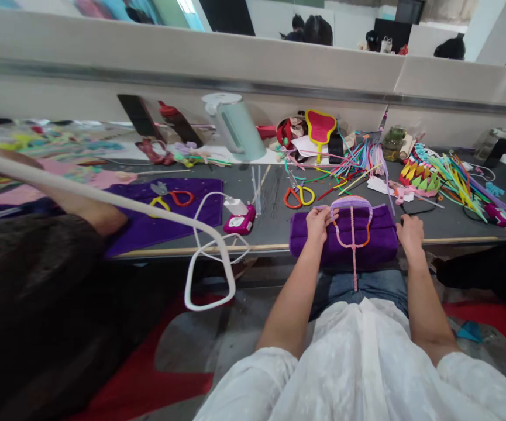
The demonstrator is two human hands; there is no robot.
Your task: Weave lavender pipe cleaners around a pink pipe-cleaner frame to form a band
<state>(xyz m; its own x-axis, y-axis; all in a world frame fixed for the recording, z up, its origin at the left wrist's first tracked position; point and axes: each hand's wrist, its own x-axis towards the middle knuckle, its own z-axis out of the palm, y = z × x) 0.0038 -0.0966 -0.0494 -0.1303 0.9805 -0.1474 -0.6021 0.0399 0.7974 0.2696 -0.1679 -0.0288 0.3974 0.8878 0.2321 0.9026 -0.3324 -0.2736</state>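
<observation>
A shared craft workshop, its long grey worktop (261,234) strewn with scissors (300,196) and pipe cleaners (367,158).

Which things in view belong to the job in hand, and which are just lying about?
Likely the job:
- fuzzy-stick loop, left hand at its edge
- purple roll beneath
- possibly loose fuzzy sticks, nearby scissors

Likely lying about:
- kettle
- red-capped bottle
- white charger

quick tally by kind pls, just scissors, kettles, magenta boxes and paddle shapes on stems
scissors: 2 (left pair, middle pair)
kettle: 1
magenta boxes: 2 (left box, right box)
paddle shapes: 2 (pink-stemmed one, red one)
total: 7
</observation>
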